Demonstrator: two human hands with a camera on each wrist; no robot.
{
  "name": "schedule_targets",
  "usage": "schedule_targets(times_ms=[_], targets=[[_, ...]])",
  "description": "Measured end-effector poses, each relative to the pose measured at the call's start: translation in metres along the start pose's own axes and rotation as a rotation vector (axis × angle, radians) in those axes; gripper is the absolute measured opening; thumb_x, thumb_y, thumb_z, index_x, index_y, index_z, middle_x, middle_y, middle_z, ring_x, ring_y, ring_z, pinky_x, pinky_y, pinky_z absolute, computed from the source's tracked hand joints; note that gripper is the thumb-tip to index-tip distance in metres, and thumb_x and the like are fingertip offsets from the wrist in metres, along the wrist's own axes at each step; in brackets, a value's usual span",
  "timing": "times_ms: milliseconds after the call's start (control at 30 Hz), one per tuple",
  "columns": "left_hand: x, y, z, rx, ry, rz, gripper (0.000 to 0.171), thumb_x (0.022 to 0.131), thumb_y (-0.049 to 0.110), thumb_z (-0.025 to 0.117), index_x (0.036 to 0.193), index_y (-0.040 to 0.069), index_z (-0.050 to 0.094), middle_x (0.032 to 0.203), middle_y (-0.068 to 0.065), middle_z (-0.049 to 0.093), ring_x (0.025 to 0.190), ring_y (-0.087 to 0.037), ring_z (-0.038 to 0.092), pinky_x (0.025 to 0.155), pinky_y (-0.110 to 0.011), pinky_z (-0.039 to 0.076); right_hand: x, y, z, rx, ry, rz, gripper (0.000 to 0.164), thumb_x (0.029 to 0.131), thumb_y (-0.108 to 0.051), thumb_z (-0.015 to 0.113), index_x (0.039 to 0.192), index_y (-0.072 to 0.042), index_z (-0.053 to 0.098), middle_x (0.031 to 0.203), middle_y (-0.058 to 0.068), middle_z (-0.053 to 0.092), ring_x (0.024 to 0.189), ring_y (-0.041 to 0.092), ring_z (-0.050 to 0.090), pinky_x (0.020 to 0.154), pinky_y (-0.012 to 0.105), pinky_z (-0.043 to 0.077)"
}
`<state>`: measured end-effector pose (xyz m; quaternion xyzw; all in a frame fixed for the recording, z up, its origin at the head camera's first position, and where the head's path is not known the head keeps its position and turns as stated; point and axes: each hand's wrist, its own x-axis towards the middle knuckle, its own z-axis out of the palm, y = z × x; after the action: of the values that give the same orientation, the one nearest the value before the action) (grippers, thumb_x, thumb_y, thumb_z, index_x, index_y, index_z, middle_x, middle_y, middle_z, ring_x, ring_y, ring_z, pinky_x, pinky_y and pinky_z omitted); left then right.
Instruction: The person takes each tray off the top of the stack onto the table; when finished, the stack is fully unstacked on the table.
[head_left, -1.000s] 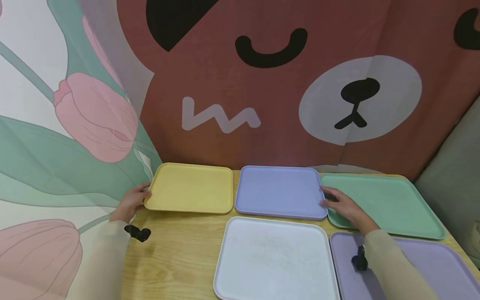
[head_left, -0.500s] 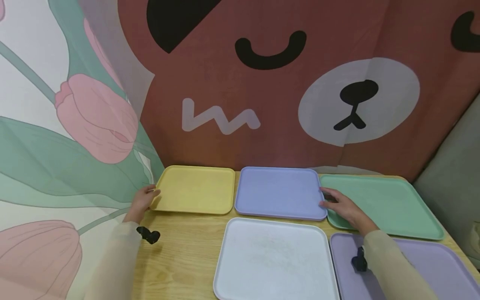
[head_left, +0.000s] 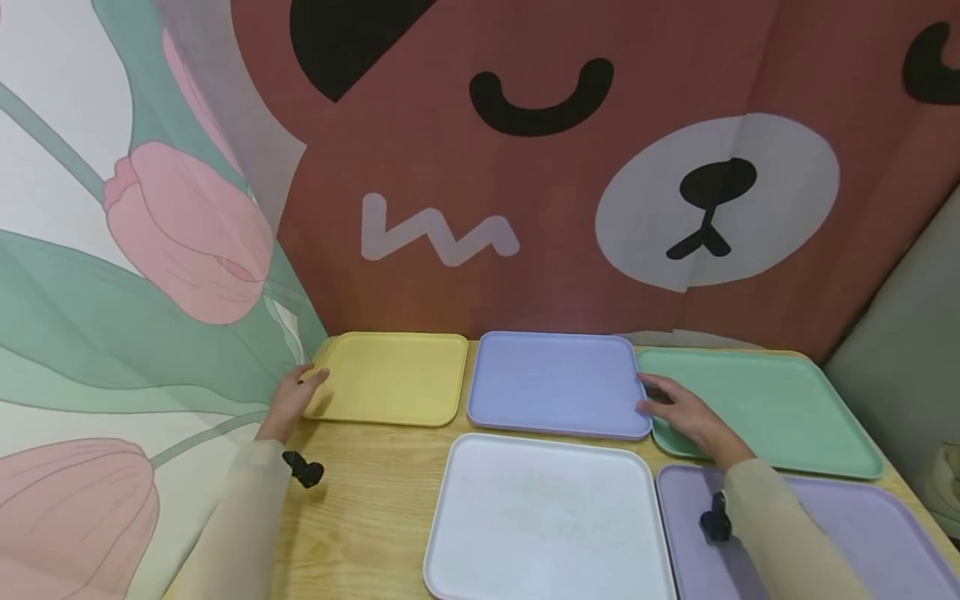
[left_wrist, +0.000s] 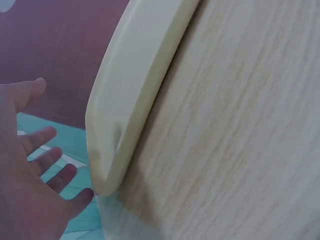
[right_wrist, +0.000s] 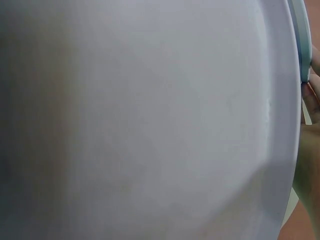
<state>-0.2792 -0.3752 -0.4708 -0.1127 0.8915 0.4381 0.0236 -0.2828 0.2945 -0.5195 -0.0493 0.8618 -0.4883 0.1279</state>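
A yellow tray (head_left: 393, 379) lies flat at the back left of the table. My left hand (head_left: 288, 400) is at its left end; in the left wrist view the fingers are spread and relaxed, with the fingertips (left_wrist: 86, 195) close to the tray's corner (left_wrist: 107, 172). Whether they touch it I cannot tell. Beside the yellow tray, a narrow gap away, lies a blue tray (head_left: 558, 383). Loosely bent, the fingers of my right hand (head_left: 693, 417) touch the blue tray's right edge. That hand reaches over a green tray (head_left: 765, 408); the right wrist view shows it only partly.
In front of the blue tray lies a white tray (head_left: 547, 517), and a purple tray (head_left: 847, 517) sits to its right under my right forearm. Bare wooden table (head_left: 367, 508) shows at the front left. A printed cloth (head_left: 420, 292) hangs directly behind the trays.
The yellow tray has moved right and settled flat, its left end lower than before. My left hand went right with it, and its fingers have loosened from the edge. My right hand stays put.
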Motion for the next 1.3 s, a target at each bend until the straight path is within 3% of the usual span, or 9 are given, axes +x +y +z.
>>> schedule_targets(times_ms=[200,433,833,1033,1300], targets=[[0.003,0.014,0.007,0.078,0.027,0.105,0.079,0.104,0.053,0.047,0.157,-0.003,0.030,0.161,-0.029,0.025,0.146,-0.052,0.024,0.116,-0.063,0.026,0.000,0.000,-0.001,-0.003,-0.009,0.020,0.080,0.097,-0.038,0.069,0.160,-0.009,0.028,0.162,0.028,0.024,0.146,0.051,0.024,0.117,0.064,0.022],[0.007,0.040,0.036,0.094,0.010,0.200,0.066,0.106,0.037,0.052,0.154,-0.006,0.034,0.158,-0.032,0.029,0.142,-0.052,0.029,0.113,-0.063,0.031,0.000,0.001,-0.001,-0.001,-0.006,0.023,0.080,0.097,-0.039,0.069,0.160,-0.009,0.029,0.163,0.027,0.022,0.147,0.050,0.021,0.117,0.064,0.020],[0.004,0.084,0.096,-0.028,-0.094,0.168,0.071,0.102,0.045,0.057,0.158,0.008,0.032,0.161,-0.017,0.035,0.143,-0.041,0.037,0.110,-0.058,0.038,0.000,-0.002,-0.001,0.013,-0.002,0.032,0.081,0.096,-0.039,0.070,0.160,-0.009,0.031,0.164,0.026,0.022,0.147,0.049,0.023,0.118,0.063,0.021],[0.002,0.100,0.122,-0.093,-0.132,0.143,0.069,0.101,0.041,0.060,0.156,0.007,0.036,0.154,-0.018,0.044,0.133,-0.038,0.049,0.102,-0.052,0.048,0.000,-0.003,0.000,0.017,-0.006,0.040,0.081,0.096,-0.039,0.069,0.160,-0.010,0.029,0.163,0.026,0.024,0.147,0.049,0.024,0.118,0.062,0.022],[-0.001,0.118,0.149,-0.259,-0.211,0.109,0.064,0.099,0.027,0.063,0.152,-0.001,0.040,0.143,-0.026,0.052,0.124,-0.041,0.057,0.100,-0.050,0.051,0.001,-0.002,-0.002,0.034,-0.008,0.050,0.082,0.095,-0.039,0.071,0.160,-0.011,0.030,0.163,0.025,0.023,0.147,0.048,0.024,0.118,0.062,0.023]])
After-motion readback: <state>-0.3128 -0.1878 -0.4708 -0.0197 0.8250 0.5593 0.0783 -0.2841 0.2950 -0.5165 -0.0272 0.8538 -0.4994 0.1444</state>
